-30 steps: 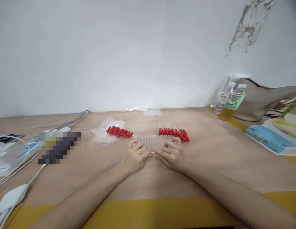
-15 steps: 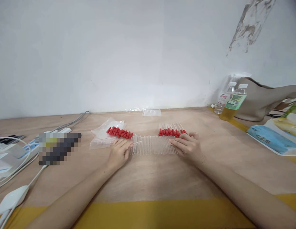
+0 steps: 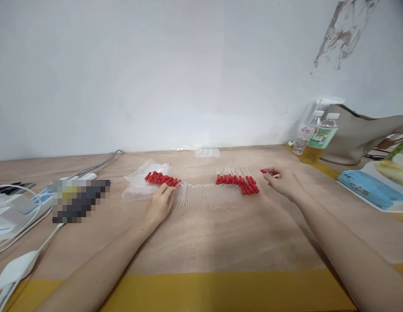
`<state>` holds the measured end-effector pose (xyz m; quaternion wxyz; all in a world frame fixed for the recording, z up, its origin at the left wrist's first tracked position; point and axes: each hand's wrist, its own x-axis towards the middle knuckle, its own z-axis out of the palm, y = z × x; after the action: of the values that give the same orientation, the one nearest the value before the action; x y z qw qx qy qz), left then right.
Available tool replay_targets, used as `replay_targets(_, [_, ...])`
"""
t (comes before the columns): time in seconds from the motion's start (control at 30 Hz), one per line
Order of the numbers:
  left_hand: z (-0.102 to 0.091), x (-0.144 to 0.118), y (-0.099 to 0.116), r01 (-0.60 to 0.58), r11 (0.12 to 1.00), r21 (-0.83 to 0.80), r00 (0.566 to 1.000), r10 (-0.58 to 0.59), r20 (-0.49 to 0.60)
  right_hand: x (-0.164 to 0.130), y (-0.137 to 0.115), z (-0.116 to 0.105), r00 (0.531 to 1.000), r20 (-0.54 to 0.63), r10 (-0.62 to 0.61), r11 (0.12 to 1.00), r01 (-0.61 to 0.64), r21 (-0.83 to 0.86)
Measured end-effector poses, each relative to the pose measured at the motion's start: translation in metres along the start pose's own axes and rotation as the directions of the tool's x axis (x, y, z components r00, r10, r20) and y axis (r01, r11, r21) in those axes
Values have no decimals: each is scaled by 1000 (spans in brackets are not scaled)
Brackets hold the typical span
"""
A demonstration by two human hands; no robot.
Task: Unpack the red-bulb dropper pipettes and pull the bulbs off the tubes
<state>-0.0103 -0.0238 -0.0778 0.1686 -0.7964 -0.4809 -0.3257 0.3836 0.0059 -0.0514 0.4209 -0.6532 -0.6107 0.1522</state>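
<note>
A row of clear thin tubes (image 3: pixel 208 196) lies flat on the brown table (image 3: pixel 221 234). My left hand (image 3: pixel 160 204) rests at the row's left end with its fingers curled on one clear tube, just below a pile of loose red caps (image 3: pixel 161 178). A bunch of red-capped tubes (image 3: pixel 237 178) lies behind the row's right end. To the right of that bunch, my right hand (image 3: pixel 282 179) is lifted a little and pinches a red-capped tube (image 3: pixel 264 171) at its fingertips.
Clear plastic bags (image 3: pixel 139 184) lie under the red caps, and another small bag (image 3: pixel 206 152) lies by the wall. Two bottles (image 3: pixel 313 136) and a grey bag (image 3: pixel 360 134) stand at the right, white cables and adapters (image 3: pixel 16 208) at the left. Yellow tape (image 3: pixel 201 290) marks the near edge.
Both hands spread apart from the middle of the tube row. My right hand lifted off the row's right end and moved right with a red-capped tube; my left hand stayed at the left end.
</note>
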Motion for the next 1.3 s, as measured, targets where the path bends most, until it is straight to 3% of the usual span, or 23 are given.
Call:
replay_targets(0.17, [0, 0, 7, 36, 997, -63, 998, -33, 49, 0, 3, -2, 980, 109, 169, 969, -185, 162])
replay_targets(0.37, [-14, 2, 19, 198, 969, -146, 974, -178, 141, 1, 8, 2, 985, 132, 107, 988, -120, 96])
replay_targets(0.53, [-20, 6, 23, 342, 924, -169, 929, -305, 210, 2, 14, 5, 956, 234, 176, 976, -201, 87])
replay_targets(0.8, [-12, 6, 21, 421, 858, -296, 897, -345, 275, 3, 18, 12, 911, 332, 243, 934, -312, 174])
replay_targets(1.07, [-10, 5, 19, 451, 833, -320, 888, -380, 260, 4, 20, 16, 929, 288, 231, 948, -282, 150])
replay_targets(1.3, [-18, 10, 24, 429, 868, -251, 898, -381, 219, 16, 33, 22, 967, 115, 228, 974, -225, -36])
